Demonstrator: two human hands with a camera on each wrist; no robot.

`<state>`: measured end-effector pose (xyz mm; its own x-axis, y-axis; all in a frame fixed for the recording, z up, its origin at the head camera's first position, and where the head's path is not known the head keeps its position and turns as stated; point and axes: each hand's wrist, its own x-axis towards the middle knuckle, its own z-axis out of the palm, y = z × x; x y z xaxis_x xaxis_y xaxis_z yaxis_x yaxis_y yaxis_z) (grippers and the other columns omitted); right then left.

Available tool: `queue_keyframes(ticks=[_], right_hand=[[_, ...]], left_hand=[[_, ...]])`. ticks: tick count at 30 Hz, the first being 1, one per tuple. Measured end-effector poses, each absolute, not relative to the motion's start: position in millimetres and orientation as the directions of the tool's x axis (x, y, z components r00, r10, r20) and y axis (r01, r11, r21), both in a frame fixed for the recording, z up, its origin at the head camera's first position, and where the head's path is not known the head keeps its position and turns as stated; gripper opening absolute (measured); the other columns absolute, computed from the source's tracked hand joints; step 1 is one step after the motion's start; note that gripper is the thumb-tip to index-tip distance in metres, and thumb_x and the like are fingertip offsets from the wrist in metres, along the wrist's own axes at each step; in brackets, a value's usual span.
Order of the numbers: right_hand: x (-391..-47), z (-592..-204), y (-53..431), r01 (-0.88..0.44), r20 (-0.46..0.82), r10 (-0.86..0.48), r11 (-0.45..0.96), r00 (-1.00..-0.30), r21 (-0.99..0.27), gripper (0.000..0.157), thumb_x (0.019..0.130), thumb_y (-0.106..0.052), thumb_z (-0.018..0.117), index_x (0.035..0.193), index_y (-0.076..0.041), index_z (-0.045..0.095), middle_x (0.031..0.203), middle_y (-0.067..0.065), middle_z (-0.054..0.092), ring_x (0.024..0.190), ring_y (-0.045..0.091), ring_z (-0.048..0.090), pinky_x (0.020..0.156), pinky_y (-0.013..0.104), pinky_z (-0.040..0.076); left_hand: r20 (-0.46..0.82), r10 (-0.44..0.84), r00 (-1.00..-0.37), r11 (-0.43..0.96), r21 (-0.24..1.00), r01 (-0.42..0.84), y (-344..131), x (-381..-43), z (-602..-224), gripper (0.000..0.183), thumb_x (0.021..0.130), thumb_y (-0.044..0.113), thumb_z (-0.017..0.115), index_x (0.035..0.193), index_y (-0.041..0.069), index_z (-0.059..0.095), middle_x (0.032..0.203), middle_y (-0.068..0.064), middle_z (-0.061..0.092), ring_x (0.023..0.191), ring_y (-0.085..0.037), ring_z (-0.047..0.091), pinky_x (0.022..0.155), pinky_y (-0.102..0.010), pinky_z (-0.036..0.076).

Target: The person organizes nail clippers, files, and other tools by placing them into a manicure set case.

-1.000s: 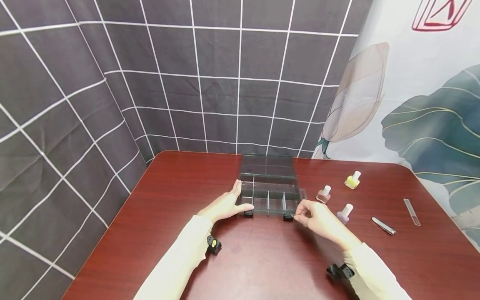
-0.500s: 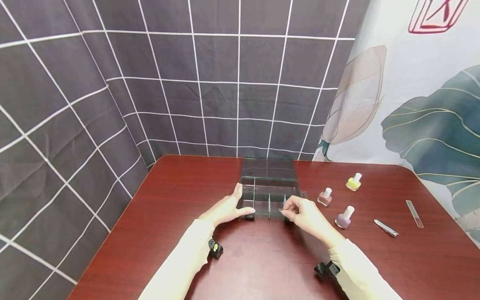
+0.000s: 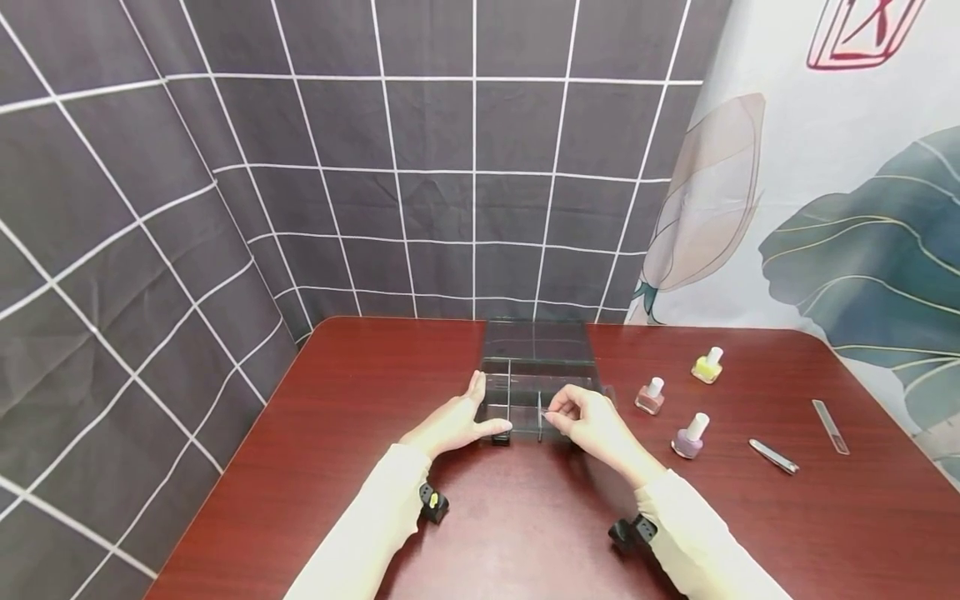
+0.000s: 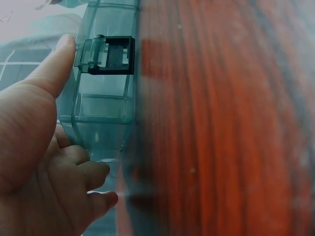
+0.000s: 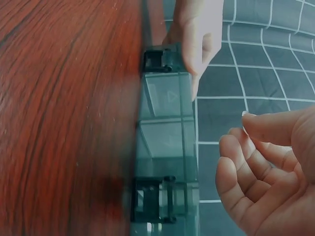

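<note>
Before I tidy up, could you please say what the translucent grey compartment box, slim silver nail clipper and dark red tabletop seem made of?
The compartment box is probably glossy plastic: see-through walls. The nail clipper, likely polished metal: silvery shine. The tabletop, wood or laminate, slightly glossy: grain streaks, soft reflections.

Triangle [image 5: 172,96] on box [image 5: 166,132]; mark [image 3: 873,23] on curtain [image 3: 810,167]

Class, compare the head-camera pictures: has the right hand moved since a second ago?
Yes. Judged against the clear box, the right hand has moved leftward, from beside its front right latch to just right of the thin divider.
</note>
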<state>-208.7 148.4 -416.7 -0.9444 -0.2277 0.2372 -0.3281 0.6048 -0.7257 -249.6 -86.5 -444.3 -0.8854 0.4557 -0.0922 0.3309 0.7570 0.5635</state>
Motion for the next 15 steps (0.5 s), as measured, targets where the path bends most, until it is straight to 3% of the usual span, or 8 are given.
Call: queue_keyframes(ticks=[15], right_hand=[[-226.2, -420.1, 130.7, -0.349, 0.264, -0.231, 0.538, -0.936, -0.767, 0.011, 0.079, -0.009, 0.072, 0.076, -0.01, 0.061, 0.066, -0.004, 0.059, 0.055, 0.009, 0.053, 0.053, 0.023, 0.045]], left_hand=[[-0.056, 0.461, -0.886, 0.749, 0.559, 0.355, -85.1, -250.8, -448.1, 0.099, 0.084, 0.056, 0.059, 0.147, -0.003, 0.011, 0.152, -0.019, 0.007, 0.129, -0.028, 0.037, 0.103, -0.036, 0.032]])
